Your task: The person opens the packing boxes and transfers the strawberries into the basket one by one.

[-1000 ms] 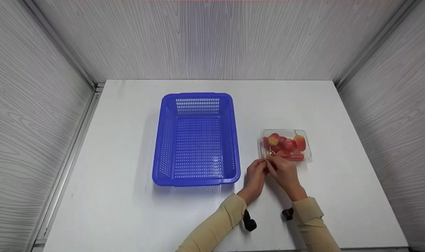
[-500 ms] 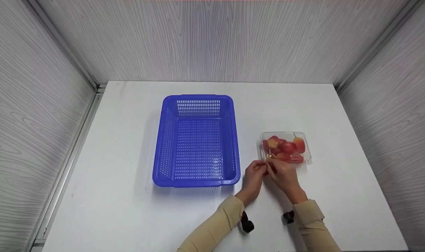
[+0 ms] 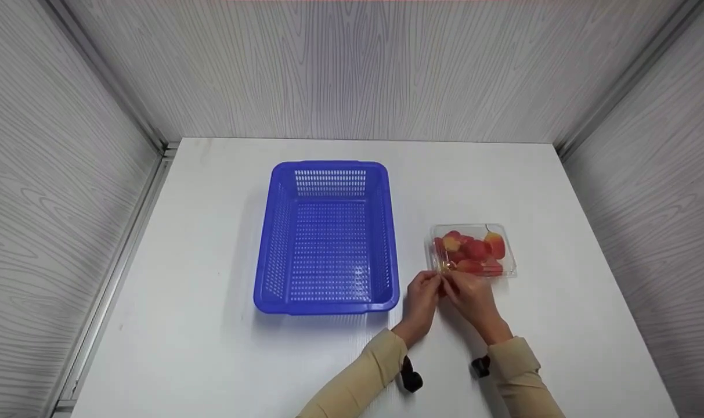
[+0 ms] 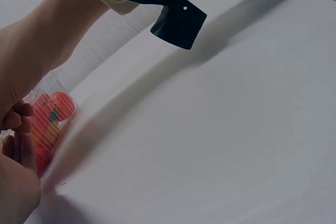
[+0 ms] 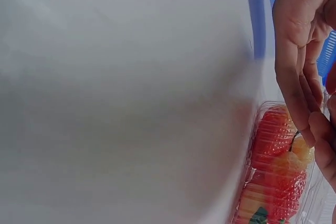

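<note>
A clear plastic clamshell box (image 3: 509,270) lies on the table, its lid down over several red and yellow fruits (image 3: 476,250). One of them, at the back right, looks like a small pear with a thin stem (image 3: 494,244). My left hand (image 3: 420,302) and my right hand (image 3: 470,297) meet at the box's front left corner, fingers curled and fingertips pinching the edge there. The pinched part itself is hidden behind the fingers. In the right wrist view, the box (image 5: 310,192) shows just below the hands.
A blue perforated basket (image 3: 393,244) stands left of the box, with nothing in it. White table surface (image 3: 183,278) surrounds both. Wood-grain panels (image 3: 352,69) rise at the back and sides. Black mounts (image 3: 411,377) hang from both wrists.
Hands and box keep nearly the same place relative to each other; the fingers shift slightly at the corner. The whole head view has slid slightly downward.
</note>
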Tool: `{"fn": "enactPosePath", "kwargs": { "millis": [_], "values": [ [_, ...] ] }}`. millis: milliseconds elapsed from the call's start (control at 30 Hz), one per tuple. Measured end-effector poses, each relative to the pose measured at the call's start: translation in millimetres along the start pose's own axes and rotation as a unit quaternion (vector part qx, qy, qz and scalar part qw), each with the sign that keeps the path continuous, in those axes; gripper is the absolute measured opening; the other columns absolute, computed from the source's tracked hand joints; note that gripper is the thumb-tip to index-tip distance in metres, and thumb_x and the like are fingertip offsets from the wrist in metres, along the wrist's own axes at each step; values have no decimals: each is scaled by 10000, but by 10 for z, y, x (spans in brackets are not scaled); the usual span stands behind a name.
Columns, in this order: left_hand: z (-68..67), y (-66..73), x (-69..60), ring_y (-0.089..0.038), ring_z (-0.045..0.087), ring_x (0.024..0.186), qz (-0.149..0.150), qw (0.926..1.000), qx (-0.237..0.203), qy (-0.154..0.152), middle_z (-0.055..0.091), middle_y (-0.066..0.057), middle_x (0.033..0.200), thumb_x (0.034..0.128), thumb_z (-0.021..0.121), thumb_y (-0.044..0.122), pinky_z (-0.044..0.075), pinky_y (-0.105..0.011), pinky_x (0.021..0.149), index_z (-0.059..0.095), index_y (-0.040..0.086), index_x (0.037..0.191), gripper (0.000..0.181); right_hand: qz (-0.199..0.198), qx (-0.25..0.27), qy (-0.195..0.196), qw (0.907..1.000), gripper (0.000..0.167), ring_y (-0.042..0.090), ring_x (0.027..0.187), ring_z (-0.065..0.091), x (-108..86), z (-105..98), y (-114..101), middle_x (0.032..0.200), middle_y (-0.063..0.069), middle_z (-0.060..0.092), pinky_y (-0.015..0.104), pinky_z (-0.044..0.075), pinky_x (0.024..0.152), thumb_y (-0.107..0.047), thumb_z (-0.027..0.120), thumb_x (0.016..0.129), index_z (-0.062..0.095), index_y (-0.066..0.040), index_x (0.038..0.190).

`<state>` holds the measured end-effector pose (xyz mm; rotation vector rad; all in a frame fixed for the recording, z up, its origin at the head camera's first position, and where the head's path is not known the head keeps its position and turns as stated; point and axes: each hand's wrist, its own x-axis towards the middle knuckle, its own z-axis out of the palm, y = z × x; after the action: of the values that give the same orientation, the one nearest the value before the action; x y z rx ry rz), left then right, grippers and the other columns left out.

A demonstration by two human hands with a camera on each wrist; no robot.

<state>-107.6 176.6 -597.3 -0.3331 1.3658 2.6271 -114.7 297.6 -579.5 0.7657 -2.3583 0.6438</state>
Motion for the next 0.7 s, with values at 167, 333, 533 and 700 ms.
{"fn": "enactPosePath", "kwargs": {
  "millis": [167,333,533,700],
  "values": [
    [-16,-3,4,-133,639,806,-18,9999,82,-90,675,-65,873,949,563,4,527,-290,744,607,-59,1017,103,17,-16,-87,10000,271,242,668,675,-9,-2,31,801,128,707,361,563,655,17,858,722,705,15,946],
    [-4,8,21,-140,648,791,-10,9992,401,4,677,-75,859,935,574,6,540,-310,752,614,-53,1002,98,-23,-76,-95,9999,265,254,655,668,-5,-4,42,797,138,703,371,562,638,21,854,725,696,15,937],
    [42,35,28,-139,652,744,78,9946,918,479,690,-79,824,895,592,-15,546,-313,717,642,-36,941,71,-88,-106,-82,9999,252,246,635,649,9,13,39,785,135,692,370,559,617,18,840,738,681,11,934],
    [89,46,18,-132,648,722,84,9913,1114,692,690,-67,800,874,607,-3,539,-300,693,650,-20,909,58,-109,-146,32,9998,250,236,609,623,16,21,26,772,137,677,371,549,588,32,830,736,666,18,925]
  ]
}}
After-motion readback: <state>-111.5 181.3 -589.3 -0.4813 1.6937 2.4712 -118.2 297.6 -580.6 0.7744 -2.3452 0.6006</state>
